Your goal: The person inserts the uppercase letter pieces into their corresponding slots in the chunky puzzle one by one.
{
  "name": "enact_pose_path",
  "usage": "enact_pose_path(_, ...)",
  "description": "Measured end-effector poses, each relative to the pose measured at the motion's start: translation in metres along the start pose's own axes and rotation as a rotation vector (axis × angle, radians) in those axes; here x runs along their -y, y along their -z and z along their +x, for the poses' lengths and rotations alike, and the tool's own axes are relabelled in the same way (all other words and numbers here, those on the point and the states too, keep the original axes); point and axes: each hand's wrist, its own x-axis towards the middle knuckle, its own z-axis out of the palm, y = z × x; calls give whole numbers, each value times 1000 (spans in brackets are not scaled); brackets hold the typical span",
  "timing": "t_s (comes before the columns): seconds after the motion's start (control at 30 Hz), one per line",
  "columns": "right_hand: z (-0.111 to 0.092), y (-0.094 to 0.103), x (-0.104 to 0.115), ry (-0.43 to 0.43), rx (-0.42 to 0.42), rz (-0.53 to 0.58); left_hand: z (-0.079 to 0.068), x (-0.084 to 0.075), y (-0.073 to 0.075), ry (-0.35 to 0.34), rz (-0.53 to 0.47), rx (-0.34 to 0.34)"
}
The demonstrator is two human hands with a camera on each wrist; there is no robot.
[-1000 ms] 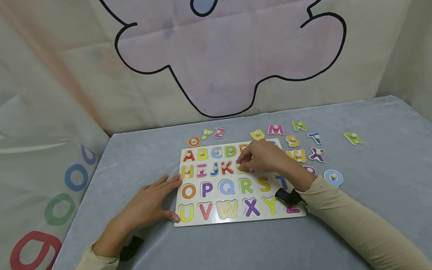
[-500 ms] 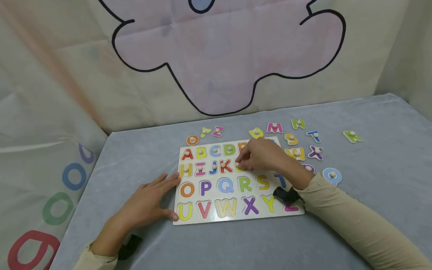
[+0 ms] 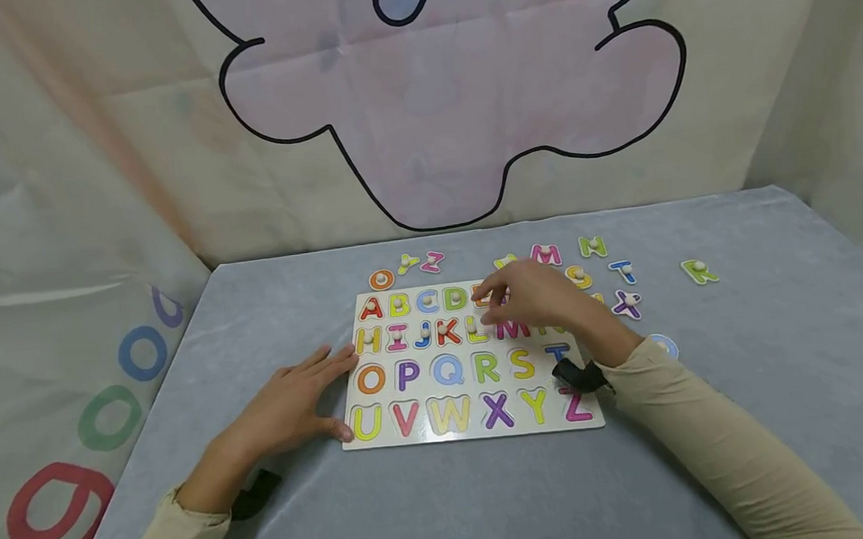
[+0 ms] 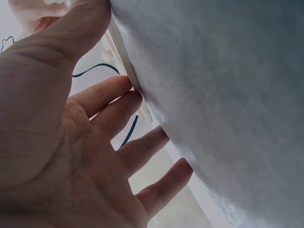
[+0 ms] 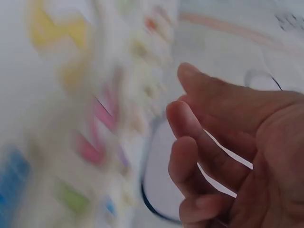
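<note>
A white alphabet puzzle board (image 3: 425, 397) lies flat on the table. My left hand (image 3: 291, 406) touches its left edge, thumb at the near corner; in the left wrist view its straight fingers (image 4: 156, 187) meet the board's edge. Over the board's upper right part hovers my right hand (image 3: 542, 299), thumb and index apart with nothing between them. Just left of its thumb, the green-yellow L piece (image 3: 473, 331) sits in its slot, beside the red K piece (image 3: 447, 333). Pegged letters fill the slots from A to D and H to L; the right hand hides part of the top row.
Loose pegged letters lie beyond and right of the board: an orange O (image 3: 382, 280), a pink Z (image 3: 433, 262), a pink M (image 3: 546, 254), a blue T (image 3: 622, 271), a purple X (image 3: 626, 303), a green R (image 3: 699, 272) and several others. A printed curtain (image 3: 425, 178) hangs behind the table.
My right hand has let go of the L piece's knob and lifted slightly to the right, its thumb and index parting. The left hand stays at the board's edge.
</note>
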Motion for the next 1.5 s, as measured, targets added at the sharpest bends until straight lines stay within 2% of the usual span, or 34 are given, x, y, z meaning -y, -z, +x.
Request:
enact_pose_path(0.2, -2, 44, -27, -51, -124, 39, 0, 1, 0, -9, 7, -6)
enact_pose_path(0.33, 4, 66, -36, -87, -126, 75, 1, 3, -2, -3, 8, 2)
enact_pose_path(0.43, 11, 74, -40, -110, -149, 118, 0, 3, -2, 0, 6, -4)
enact_pose_path(0.53, 16, 73, -48, -149, -168, 137, 0, 3, -2, -10, 5, -16)
enact_pose_path(0.8, 28, 64, -66, -222, -149, 82, 0, 3, -1, -16, 25, -33)
enact_pose_path(1.0, 35, 55, -82, -210, -81, 45, 0, 4, -1, -15, 24, -28)
enact_pose_path(1.17, 42, 47, -90, -247, -56, 25, 1, 4, -2, -13, 18, -24)
enact_pose_path(1.5, 46, 38, -92, -257, -150, 13, 1, 4, -2, -11, 23, -14)
